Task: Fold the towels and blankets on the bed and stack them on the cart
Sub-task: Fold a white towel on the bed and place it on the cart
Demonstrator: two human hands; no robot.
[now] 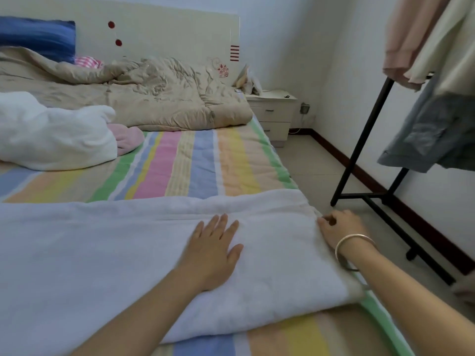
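A large white blanket point(115, 253) lies spread flat across the near part of the bed, its right edge at the bed's side. My left hand point(213, 250) presses flat on it, fingers straight. At the blanket's far right corner my right hand point(339, 227), with a silver bangle on the wrist, pinches the edge with curled fingers. A crumpled white towel point(51, 132) sits at the left, with a pink cloth point(128, 137) tucked against it. A beige quilt point(154, 96) lies bunched near the headboard.
The bed has a pastel striped sheet point(192, 165). A black clothes rack point(365, 155) with hanging garments stands on the tiled floor to the right. A white nightstand point(275, 111) is beside the headboard. A blue pillow point(38, 37) leans at the back left.
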